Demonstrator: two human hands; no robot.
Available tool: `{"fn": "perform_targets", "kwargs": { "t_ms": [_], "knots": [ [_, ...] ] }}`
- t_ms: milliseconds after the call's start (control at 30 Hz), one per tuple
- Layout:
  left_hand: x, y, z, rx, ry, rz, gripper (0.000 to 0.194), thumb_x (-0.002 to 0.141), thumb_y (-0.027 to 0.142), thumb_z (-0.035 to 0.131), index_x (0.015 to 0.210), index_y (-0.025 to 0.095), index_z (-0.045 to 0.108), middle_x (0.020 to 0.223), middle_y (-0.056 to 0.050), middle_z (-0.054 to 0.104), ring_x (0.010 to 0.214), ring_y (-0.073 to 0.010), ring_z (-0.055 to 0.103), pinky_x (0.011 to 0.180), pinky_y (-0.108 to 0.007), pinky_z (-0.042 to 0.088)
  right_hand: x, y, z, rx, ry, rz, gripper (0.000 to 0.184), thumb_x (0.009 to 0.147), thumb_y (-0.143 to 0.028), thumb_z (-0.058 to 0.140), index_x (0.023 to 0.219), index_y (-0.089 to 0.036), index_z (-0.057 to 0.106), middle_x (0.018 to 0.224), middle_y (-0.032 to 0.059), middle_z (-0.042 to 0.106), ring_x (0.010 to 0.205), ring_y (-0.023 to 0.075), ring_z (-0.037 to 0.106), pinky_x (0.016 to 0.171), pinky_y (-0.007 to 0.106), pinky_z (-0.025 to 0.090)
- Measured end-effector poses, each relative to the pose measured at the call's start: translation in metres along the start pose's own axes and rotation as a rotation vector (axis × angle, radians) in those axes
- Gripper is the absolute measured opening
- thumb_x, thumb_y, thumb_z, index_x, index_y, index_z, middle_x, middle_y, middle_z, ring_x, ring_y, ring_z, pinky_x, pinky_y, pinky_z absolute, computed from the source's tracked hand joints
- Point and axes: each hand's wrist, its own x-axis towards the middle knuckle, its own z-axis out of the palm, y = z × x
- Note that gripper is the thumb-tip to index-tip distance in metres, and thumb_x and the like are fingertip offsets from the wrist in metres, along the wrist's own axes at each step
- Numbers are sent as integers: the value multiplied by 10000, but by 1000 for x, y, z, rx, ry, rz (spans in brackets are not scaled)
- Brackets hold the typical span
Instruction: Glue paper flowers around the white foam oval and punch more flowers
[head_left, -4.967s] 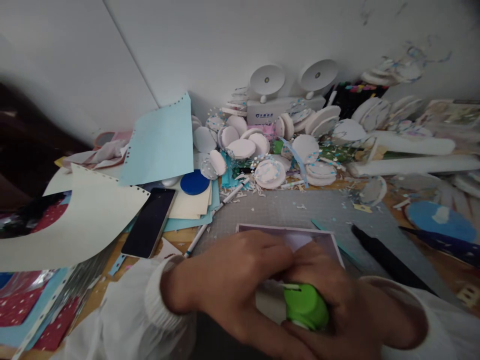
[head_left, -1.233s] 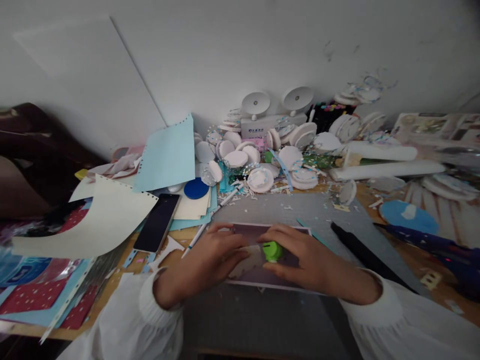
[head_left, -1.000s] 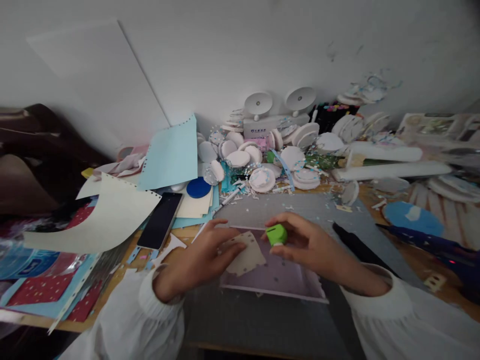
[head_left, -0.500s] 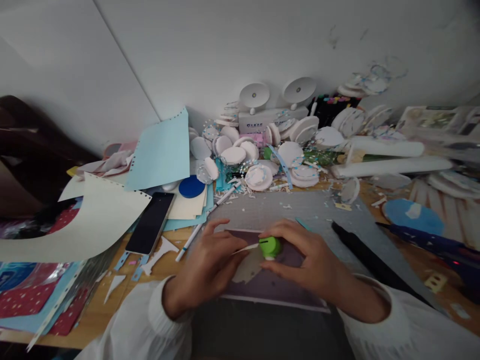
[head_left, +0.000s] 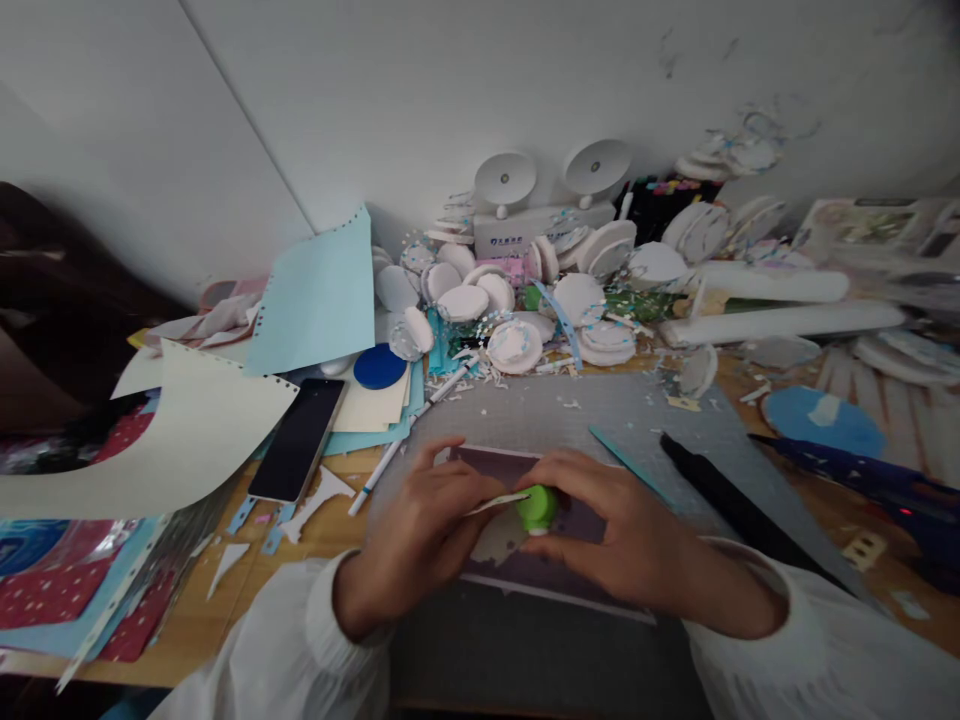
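My right hand (head_left: 600,510) is closed around a small green craft punch (head_left: 536,508), thumb below and fingers on top. Pinched in my left hand (head_left: 439,520) is a pale piece of paper (head_left: 499,503), seen almost edge-on. The paper's tip meets the slot in the punch's near side; how far in it goes I cannot tell. Both hands are over a dark purple board (head_left: 574,575) with a pale rim. Under the punch, a greyish patch (head_left: 499,535) shows on the board.
A grey cutting mat (head_left: 525,410) lies beneath. A teal stick (head_left: 626,460), a black tool (head_left: 720,500) and a dark blue glue gun (head_left: 862,470) are at right. A phone (head_left: 300,440) and paper scraps (head_left: 322,500) lie left. White foam discs (head_left: 514,345) pile at the back.
The paper in my left hand has moved right and now reaches the slot of the green punch. The punch has turned and dropped slightly in my right hand.
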Motion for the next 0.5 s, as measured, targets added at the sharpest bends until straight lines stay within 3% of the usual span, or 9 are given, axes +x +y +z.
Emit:
{"fn": "perform_targets", "kwargs": {
  "t_ms": [133,333,500],
  "knots": [
    [2,3,2,6,-1,-15,133,905,151,504,928,199,626,793,13,693,751,-123,636,1060,-398,329,-6,0,5,-42,71,-63,236,791,-235,662,995,-174,560,931,73,632,879,205,586,772,335,476],
    [8,13,-8,-26,-105,-61,117,898,227,552,989,210,623,899,-1,704,864,-145,640,1055,-399,325,-6,-3,4,-115,107,-100,145,824,-221,579,952,-174,531,882,77,614,809,220,547,712,367,426],
    [14,19,-12,12,-102,-66,676,645,522,768,1199,197,557,1110,-87,671,1014,-250,605,906,-395,435,-4,-5,2,-131,75,-103,127,820,-206,580,930,-173,526,862,65,622,789,212,537,727,381,386]
  ]
}}
